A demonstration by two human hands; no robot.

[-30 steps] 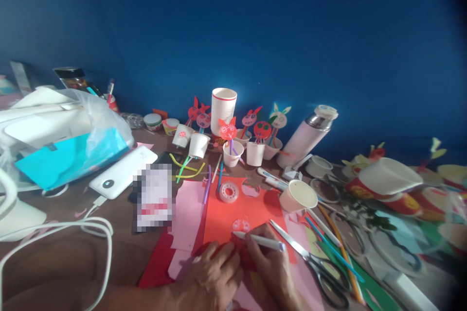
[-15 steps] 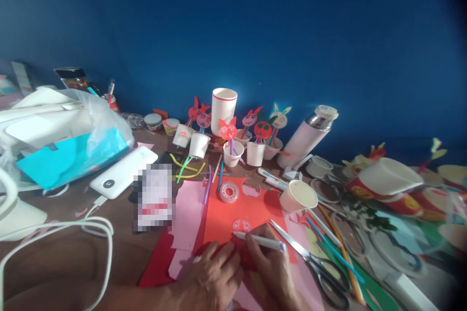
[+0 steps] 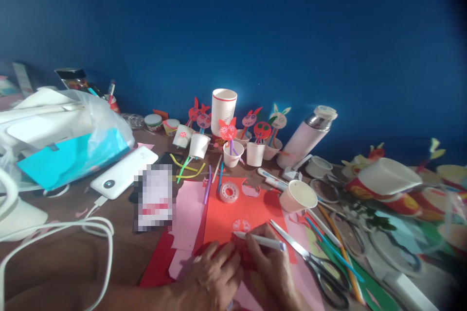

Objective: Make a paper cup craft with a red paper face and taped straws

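Note:
A white marker pen (image 3: 263,241) is gripped in my right hand (image 3: 272,267), its tip on the red-orange paper (image 3: 215,214). Just above the tip, two pale drawn eyes (image 3: 241,225) show on that sheet. My left hand (image 3: 215,272) lies on the lower edge of the paper with its fingers stretched out, pressing nothing but paper. Pink paper (image 3: 188,218) sticks out on the left. A roll of tape (image 3: 229,192) rests on the red-orange sheet, and scissors (image 3: 310,260) lie partly open right of my right hand.
Behind stand small cups with paper animal faces, such as a red cat face (image 3: 228,129), and a stack of paper cups (image 3: 224,107). A paper cup (image 3: 299,195) and a thermos (image 3: 310,136) are at right. A power bank (image 3: 124,172) and plastic bag (image 3: 102,102) lie left.

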